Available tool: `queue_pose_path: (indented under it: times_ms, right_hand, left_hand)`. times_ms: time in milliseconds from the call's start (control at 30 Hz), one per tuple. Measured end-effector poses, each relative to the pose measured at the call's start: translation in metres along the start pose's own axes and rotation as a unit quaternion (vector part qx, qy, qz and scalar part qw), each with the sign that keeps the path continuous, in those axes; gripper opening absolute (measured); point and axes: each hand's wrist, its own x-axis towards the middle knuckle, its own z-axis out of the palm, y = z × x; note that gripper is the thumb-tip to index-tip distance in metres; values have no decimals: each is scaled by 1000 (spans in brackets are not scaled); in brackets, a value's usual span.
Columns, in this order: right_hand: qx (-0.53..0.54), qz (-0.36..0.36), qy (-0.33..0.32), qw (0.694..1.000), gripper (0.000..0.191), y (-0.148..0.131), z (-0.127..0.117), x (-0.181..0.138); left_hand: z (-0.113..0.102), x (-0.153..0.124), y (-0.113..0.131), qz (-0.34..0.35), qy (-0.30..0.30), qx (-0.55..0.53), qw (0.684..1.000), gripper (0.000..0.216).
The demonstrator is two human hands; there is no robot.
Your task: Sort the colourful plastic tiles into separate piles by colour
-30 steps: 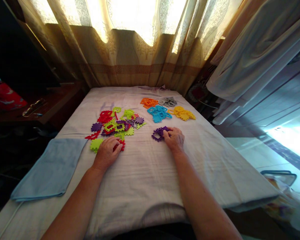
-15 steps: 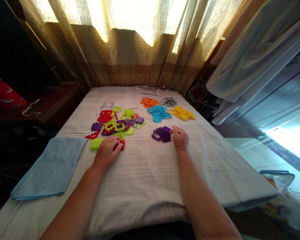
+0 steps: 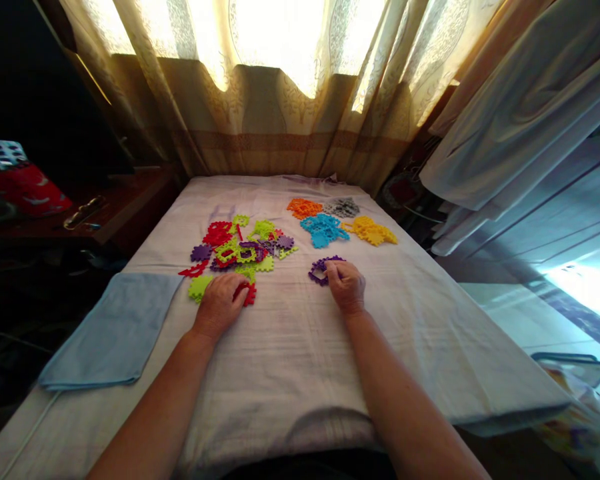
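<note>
Colourful toothed puzzle pieces lie on a white cloth-covered table (image 3: 290, 347). My left hand (image 3: 221, 303) rests curled on a red piece (image 3: 250, 293) at the near edge of a mixed heap of red, green and purple pieces (image 3: 240, 250). My right hand (image 3: 346, 285) lies over a small stack of purple pieces (image 3: 319, 269), fingers bent down on it. Behind sit sorted piles: orange (image 3: 304, 208), grey (image 3: 341, 207), blue (image 3: 323, 229) and yellow (image 3: 372, 231).
A folded blue cloth (image 3: 115, 330) lies at the table's left edge. Curtains (image 3: 275, 87) hang behind the table. A dark wooden shelf (image 3: 105, 213) with a red item (image 3: 30, 190) stands to the left. White drapes (image 3: 520, 113) hang on the right.
My right hand drew back to the right off the purple stack, then returned onto it. My left hand stayed on the red piece. The view shifted slightly.
</note>
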Motion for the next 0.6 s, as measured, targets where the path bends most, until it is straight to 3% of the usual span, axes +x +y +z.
queue_pose_path:
  times_ms: [167,367,600]
  right_hand:
    - [2,-66,-68,995,37,-17,12,-6]
    - [-21,-116,-185,976,21,-45,37,-14]
    - [-47,-155,-244,956,32,-83,72,-14]
  left_hand:
    - [2,0,-6,-6,15,6,1000,22]
    - [-2,1,-12,-31,48,20,998,22]
    - [-1,1,-28,-90,87,56,991,35]
